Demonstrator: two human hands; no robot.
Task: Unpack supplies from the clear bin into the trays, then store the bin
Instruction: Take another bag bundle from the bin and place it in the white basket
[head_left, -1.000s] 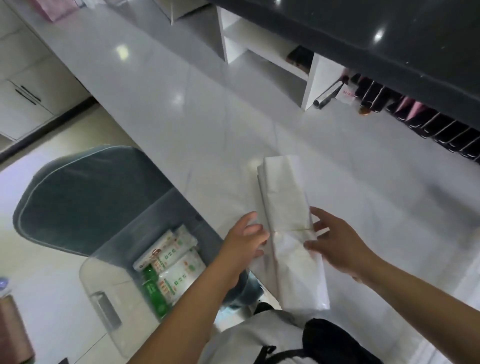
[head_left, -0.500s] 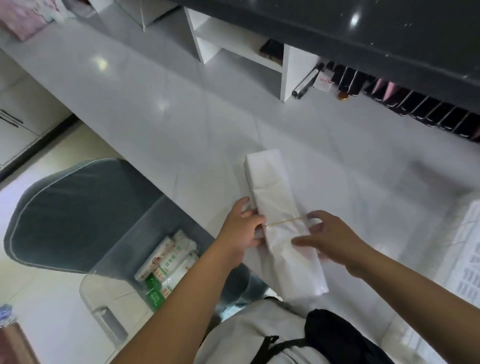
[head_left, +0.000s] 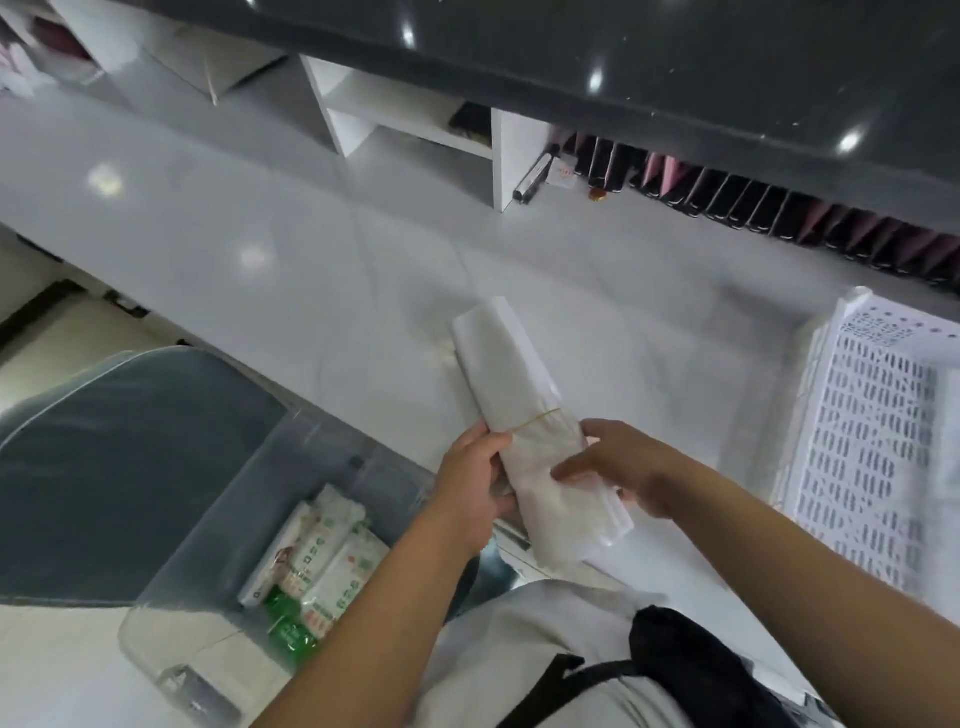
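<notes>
A long white bundle of folded plastic bags (head_left: 514, 384), tied with a rubber band, lies lengthwise over the white counter near its front edge. My left hand (head_left: 478, 478) grips the bundle's left side just below the band. My right hand (head_left: 618, 467) holds its right side, fingers laid across the near half. The clear bin (head_left: 171, 654) stands on the floor at lower left, below the counter edge, with several white and green packets (head_left: 317, 571) inside. A white perforated tray (head_left: 872, 447) sits on the counter at the right.
A dark grey chair seat (head_left: 119, 467) stands left of the bin. White cubby shelves (head_left: 410, 130) and a row of dark and pink bottles (head_left: 779, 208) line the counter's back under a dark overhang. A black strap and pouch (head_left: 696, 670) hang at my waist.
Both hands have closed around the bundle, which now lifts at its near end. The view has shifted right, bringing the white tray into sight.
</notes>
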